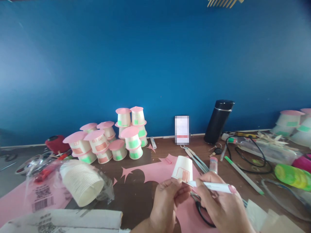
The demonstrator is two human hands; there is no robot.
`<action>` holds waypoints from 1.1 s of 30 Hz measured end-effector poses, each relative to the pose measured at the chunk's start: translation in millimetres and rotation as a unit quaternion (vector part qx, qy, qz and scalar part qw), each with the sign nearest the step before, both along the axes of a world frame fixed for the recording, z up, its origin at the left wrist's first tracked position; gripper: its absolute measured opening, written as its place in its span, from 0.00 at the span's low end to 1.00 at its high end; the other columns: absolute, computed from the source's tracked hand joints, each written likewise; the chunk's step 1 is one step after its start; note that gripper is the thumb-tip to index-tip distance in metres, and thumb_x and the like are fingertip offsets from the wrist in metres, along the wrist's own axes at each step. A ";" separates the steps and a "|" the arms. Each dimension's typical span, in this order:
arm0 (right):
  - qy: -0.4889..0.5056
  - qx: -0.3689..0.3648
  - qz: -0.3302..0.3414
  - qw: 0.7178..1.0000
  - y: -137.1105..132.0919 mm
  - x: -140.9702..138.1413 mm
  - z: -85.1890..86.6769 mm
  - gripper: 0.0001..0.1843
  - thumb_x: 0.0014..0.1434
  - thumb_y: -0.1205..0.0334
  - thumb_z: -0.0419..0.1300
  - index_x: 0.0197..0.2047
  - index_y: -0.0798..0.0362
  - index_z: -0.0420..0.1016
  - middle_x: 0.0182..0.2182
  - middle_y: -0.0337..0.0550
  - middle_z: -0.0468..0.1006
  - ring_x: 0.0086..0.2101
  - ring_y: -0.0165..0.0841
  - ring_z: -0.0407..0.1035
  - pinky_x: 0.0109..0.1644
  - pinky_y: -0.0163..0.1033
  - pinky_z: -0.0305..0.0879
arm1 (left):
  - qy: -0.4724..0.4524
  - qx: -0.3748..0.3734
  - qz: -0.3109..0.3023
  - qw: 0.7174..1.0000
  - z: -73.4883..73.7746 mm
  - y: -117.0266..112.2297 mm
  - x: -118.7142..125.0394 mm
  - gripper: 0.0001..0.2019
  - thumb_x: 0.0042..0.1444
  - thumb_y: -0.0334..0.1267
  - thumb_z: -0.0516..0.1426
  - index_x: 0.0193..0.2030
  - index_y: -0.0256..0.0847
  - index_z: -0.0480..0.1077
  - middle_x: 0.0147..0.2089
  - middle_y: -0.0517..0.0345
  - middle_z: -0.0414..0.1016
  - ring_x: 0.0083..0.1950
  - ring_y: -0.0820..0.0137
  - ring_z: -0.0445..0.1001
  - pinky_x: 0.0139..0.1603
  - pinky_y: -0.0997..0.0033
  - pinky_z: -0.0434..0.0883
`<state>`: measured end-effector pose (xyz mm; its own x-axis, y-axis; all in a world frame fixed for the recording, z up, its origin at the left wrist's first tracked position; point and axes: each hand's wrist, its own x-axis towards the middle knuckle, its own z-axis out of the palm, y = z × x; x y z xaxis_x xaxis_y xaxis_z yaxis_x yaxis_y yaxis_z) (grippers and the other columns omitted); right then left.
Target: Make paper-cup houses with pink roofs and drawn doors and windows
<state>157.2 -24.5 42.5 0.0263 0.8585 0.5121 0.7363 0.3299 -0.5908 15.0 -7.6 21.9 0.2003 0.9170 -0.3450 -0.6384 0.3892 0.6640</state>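
Note:
My left hand (168, 197) grips a white paper cup (178, 165) by its rim, base up. Reddish-brown marker lines form a shape like a door on the cup's side. Between the fingers of my right hand (216, 197) is a white marker with a pink end (218, 187), its tip at the cup near the rim. Beneath both hands lies a cut sheet of pink paper (155, 171). A dark scissor handle (202, 213) shows partly behind my right hand.
Several decorated cups with pink paper roofs (131, 132) stand stacked at the left. Bagged paper cups (82, 183) lie in front of them. A black flask (218, 121), a phone (182, 129), a green marker (244, 174) and a black cable (267, 161) are farther back and right.

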 end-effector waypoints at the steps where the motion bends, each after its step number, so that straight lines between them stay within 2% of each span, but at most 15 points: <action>1: -0.001 0.001 0.001 1.000 0.0 0.4 -0.4 0.17 0.63 0.50 0.51 0.26 0.48 0.64 0.16 0.34 0.74 0.16 0.29 0.69 0.20 0.31 0.63 | 0.000 0.000 0.000 1.000 -0.1 0.0 0.1 0.11 0.46 0.38 0.66 0.27 0.29 0.77 0.29 0.47 0.79 0.34 0.68 0.77 0.37 0.73 0.73; 9: -0.010 0.011 -0.024 1.000 1.9 3.7 0.3 0.17 0.63 0.50 0.51 0.25 0.48 0.64 0.15 0.34 0.73 0.17 0.30 0.70 0.24 0.31 0.65 | 0.000 0.015 -0.007 1.000 1.8 0.8 -0.2 0.11 0.48 0.39 0.65 0.28 0.29 0.77 0.29 0.46 0.79 0.34 0.68 0.77 0.38 0.72 0.73; 17: -0.024 0.034 -0.045 0.998 5.8 3.1 4.3 0.16 0.64 0.52 0.51 0.26 0.48 0.66 0.16 0.33 0.75 0.17 0.29 0.70 0.26 0.31 0.65 | -0.001 0.008 -0.011 1.000 1.8 1.4 -0.1 0.12 0.45 0.39 0.66 0.27 0.29 0.76 0.28 0.47 0.79 0.33 0.67 0.77 0.39 0.71 0.73; 25: -0.009 0.017 -0.057 0.998 6.1 6.4 -0.2 0.15 0.63 0.50 0.51 0.28 0.48 0.66 0.15 0.30 0.72 0.13 0.27 0.65 0.22 0.31 0.61 | 0.007 0.007 -0.012 1.000 1.3 0.9 -0.2 0.14 0.43 0.41 0.68 0.27 0.29 0.76 0.29 0.45 0.80 0.33 0.66 0.77 0.37 0.71 0.72; 33: -0.003 0.030 -0.056 0.998 6.4 4.2 2.9 0.15 0.64 0.51 0.51 0.28 0.48 0.66 0.14 0.30 0.71 0.13 0.27 0.65 0.24 0.31 0.62 | 0.010 0.010 -0.016 1.000 -0.9 1.0 0.4 0.13 0.45 0.40 0.67 0.28 0.29 0.76 0.30 0.44 0.80 0.33 0.67 0.77 0.37 0.71 0.72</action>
